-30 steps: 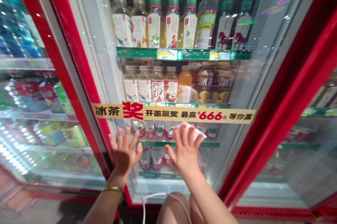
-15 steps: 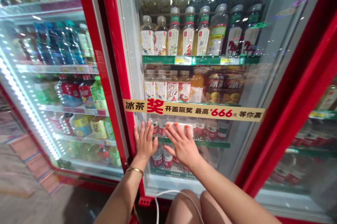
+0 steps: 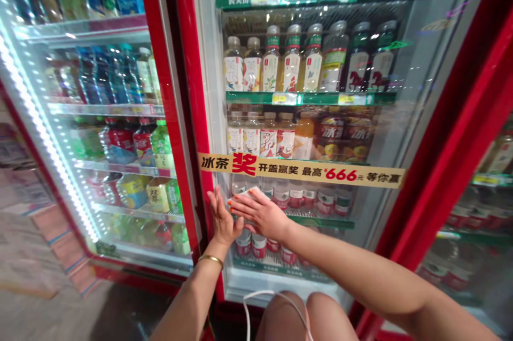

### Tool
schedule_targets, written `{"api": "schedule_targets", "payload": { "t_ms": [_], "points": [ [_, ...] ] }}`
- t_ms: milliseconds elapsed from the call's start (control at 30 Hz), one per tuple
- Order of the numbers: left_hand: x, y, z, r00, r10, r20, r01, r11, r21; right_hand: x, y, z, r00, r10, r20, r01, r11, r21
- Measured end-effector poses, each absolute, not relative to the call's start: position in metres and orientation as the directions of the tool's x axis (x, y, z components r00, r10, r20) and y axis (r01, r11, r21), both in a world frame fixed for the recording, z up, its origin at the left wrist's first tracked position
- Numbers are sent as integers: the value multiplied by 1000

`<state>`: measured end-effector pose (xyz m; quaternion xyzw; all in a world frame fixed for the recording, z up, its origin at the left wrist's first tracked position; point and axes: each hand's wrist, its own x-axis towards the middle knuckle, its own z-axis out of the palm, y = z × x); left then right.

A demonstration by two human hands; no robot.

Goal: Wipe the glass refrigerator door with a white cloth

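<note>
My right hand point(image 3: 258, 214) lies nearly flat, fingers together and pointing left, holding a white cloth or tissue point(image 3: 251, 192) against the glass door point(image 3: 316, 245). Most of the cloth is hidden under the fingers. Close beside its fingertips is my left hand point(image 3: 223, 219), open with the fingers up, at the door's red left frame point(image 3: 195, 90). A gold bangle point(image 3: 211, 260) circles the left wrist. Just above both hands, a yellow strip with black and red lettering point(image 3: 300, 170) runs across the glass. Behind the glass stand bottled drinks point(image 3: 324, 199).
On the left, a second lit drinks cooler point(image 3: 120, 108) has several shelves of bottles. Another cooler's bottles point(image 3: 452, 271) show at the right edge. Stacked boxes point(image 3: 68, 247) stand at lower left. A white cable point(image 3: 247, 311) loops by my bare knees point(image 3: 282, 319).
My right hand has slid left with the white cloth and turned its fingers leftward, now close to my left hand. The left hand has turned somewhat edge-on. The view has shifted slightly.
</note>
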<state>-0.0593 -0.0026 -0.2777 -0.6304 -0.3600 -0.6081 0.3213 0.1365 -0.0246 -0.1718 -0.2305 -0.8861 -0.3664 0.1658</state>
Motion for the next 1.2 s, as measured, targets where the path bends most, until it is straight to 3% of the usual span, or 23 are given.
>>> {"api": "schedule_targets", "payload": {
  "t_ms": [167, 267, 400, 467, 600, 733, 800, 867, 933, 1000, 1067, 1133, 1167, 1200],
  "points": [
    [-57, -25, -255, -93, 62, 994, 821, -560, 111, 119, -21, -139, -736, 343, 584, 660, 552, 509],
    [-62, -35, -232, -114, 36, 993, 821, -559, 114, 97, -22, -135, -783, 343, 519, 616, 546, 568],
    [-79, -46, -202, -26, -43, 999, 851, -525, 0, 111, -25, -134, -841, 309, 444, 536, 576, 617],
    [-85, -51, -193, 35, -71, 997, 858, -509, -67, 131, -26, -119, -762, 333, 556, 637, 544, 546],
    [-78, -49, -175, 99, -47, 994, 855, -507, -109, 141, -26, -82, -434, 379, 817, 856, 456, 244],
    [-60, -25, -129, 146, 5, 989, 865, -487, -125, 133, -27, -71, -545, 361, 757, 796, 507, 331],
    [-54, -11, -103, 158, 26, 987, 870, -477, -127, 159, -29, -67, -515, 371, 773, 826, 456, 331],
    [-49, 2, -83, 174, 40, 984, 872, -470, -135, 210, -36, -60, -307, 390, 868, 930, 317, 186],
    [-46, 10, -73, 194, 64, 979, 874, -464, -143, 268, -44, -52, 27, 376, 926, 982, 163, -95],
    [-43, 15, -71, 202, 86, 976, 878, -456, -141, 307, -50, -49, 333, 328, 884, 926, 66, -373],
    [-42, 16, -73, 189, 100, 977, 881, -456, -124, 307, -50, -59, 460, 292, 838, 873, 24, -488],
    [-43, 13, -73, 181, 120, 976, 878, -466, -105, 269, -45, -86, 358, 316, 879, 920, 42, -390],
    [-43, 11, -73, 187, 142, 972, 878, -467, -101, 243, -43, -105, 234, 354, 905, 956, 85, -280],
    [-44, 9, -72, 196, 169, 966, 880, -464, -98, 218, -40, -125, 5, 391, 920, 980, 183, -83]
  ]
}}
